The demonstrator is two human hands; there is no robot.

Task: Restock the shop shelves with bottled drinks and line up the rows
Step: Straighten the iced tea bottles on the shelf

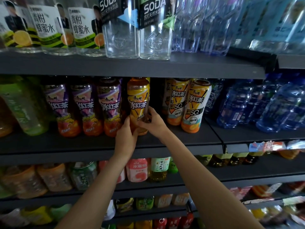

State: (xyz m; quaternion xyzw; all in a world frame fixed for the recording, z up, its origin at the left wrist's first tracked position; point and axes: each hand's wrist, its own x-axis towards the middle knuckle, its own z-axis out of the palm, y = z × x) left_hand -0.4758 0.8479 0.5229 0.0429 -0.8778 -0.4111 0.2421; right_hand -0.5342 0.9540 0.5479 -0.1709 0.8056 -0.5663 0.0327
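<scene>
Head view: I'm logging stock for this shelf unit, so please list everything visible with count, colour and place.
yellow iced tea bottle: one, yellow-orange label, middle shelf centre, held
purple-label tea bottles: three in front, purple and orange, middle shelf, left of the held bottle
white-and-orange tea bottles: two in front, middle shelf, right of the gap
SODA bottles: two, clear with black labels, top shelf centre
honey water bottles: several, white-green labels, top shelf left
blue water bottles: several, middle shelf right
mixed drinks: many, lower shelves, blurred
shelves: dark grey
left hand: grips the held bottle's base
right hand: grips its right side
</scene>
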